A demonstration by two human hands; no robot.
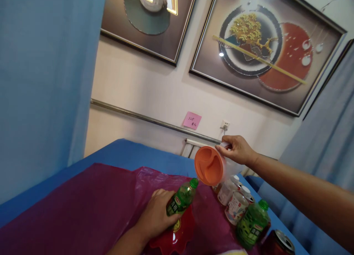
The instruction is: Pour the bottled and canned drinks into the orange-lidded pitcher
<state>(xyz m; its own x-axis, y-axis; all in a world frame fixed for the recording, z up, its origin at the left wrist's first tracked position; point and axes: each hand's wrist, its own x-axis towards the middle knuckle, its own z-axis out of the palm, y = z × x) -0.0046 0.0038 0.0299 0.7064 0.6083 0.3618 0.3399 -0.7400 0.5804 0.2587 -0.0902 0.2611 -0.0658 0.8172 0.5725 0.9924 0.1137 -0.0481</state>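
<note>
Bottle (182, 199) leans in our left hand (156, 214), which is wrapped around its lower part, above the red dish (184, 231) and well in from the right edge of the surface (83, 207); we cannot tell whether its base touches the dish. That low grip probably steadies it while leaving its neck free. It looks green and see-through, with a dark label and a green cap on top. Along the surface's right edge, the can (284, 242) begins a row running through a second bottle (252, 227) to the white-capped bottles (237, 207), likely lined up there to stay out of our arms' way. Farther out, our right hand (239, 150) is closed on the handle of the jug (208, 166), raised and tipped, its orange end facing us; that hold probably helps us control the tilt. Beyond the surface's far edge, a pink note (192, 120) is on the wall (143, 85).
</note>
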